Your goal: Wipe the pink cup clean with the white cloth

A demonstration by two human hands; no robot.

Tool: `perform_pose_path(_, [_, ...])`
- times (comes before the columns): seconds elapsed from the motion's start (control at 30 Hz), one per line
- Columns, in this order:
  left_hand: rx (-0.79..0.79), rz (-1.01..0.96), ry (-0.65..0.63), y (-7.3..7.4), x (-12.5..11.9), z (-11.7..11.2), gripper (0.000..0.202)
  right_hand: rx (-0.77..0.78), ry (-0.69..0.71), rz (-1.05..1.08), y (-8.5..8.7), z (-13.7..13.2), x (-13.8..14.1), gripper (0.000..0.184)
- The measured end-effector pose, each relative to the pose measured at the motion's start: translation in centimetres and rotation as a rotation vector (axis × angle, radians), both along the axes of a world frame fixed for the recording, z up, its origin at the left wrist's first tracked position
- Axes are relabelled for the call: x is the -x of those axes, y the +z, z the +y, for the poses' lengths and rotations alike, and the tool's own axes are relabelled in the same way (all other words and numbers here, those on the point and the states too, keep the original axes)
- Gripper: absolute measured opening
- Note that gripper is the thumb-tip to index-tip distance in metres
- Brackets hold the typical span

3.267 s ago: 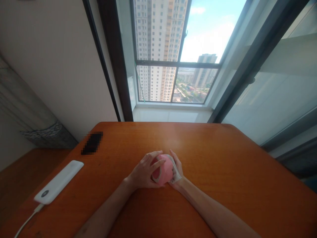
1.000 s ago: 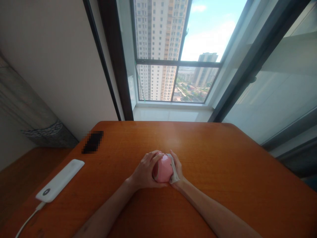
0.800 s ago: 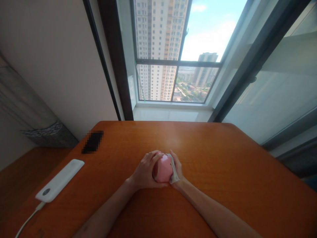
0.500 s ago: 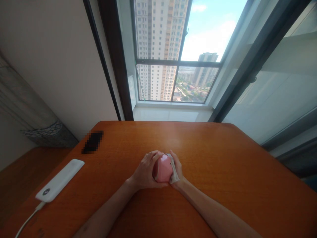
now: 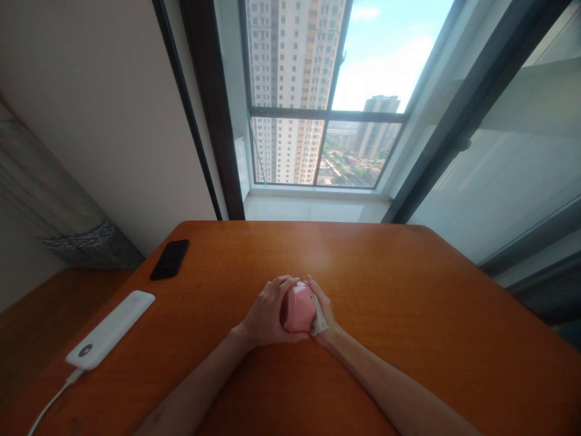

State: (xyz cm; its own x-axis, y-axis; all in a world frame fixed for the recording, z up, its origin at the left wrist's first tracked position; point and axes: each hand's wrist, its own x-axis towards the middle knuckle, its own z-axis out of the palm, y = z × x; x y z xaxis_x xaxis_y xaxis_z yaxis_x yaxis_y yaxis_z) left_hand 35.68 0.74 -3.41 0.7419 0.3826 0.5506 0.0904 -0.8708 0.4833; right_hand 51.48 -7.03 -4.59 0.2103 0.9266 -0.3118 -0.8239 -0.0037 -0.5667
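Observation:
A small glossy pink object [image 5: 300, 309] with rounded, faceted sides is held between my hands over the middle of the table; its exact kind cannot be made out. My left hand [image 5: 267, 312] is wrapped round its left side, thumb below and fingers over the top. Against its right side my right hand [image 5: 328, 312] presses a thin white wipe or tissue [image 5: 320, 320], with the palm and fingers closed on it. A small dark mark shows on the pink surface near the wipe. The object's far side and underside are hidden.
The brown wooden table [image 5: 408, 315] reaches to the window sill [image 5: 313, 210]. At the left lie a black phone [image 5: 169, 260] and a white power strip or power bank [image 5: 111, 330] with a white cable [image 5: 49, 402]. A curtain [image 5: 59, 200] hangs at far left.
The fingers of my right hand have slid slightly left over the top edge of the pink object, with the wipe. My left hand keeps its hold.

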Motion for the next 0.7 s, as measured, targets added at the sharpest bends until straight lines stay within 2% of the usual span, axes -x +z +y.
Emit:
perform_pose_path(0.2, [-0.007,-0.005,-0.008,0.01,0.03,0.05,0.116,0.019,-0.039,-0.016,-0.17,0.08,-0.08,0.039])
perform_pose_path(0.43, [0.026,-0.015,-0.008,0.08,-0.04,-0.05,0.115,0.013,-0.095,-0.020,0.47,-0.13,-0.07,0.027])
perform_pose_path(0.63, [0.049,-0.026,-0.015,0.25,-0.11,-0.14,0.113,0.021,-0.124,-0.042,0.42,-0.23,-0.09,0.028])
perform_pose_path(0.7, [0.067,-0.028,-0.017,0.31,-0.14,-0.19,0.112,-0.005,-0.095,-0.044,0.38,-0.26,-0.09,0.029])
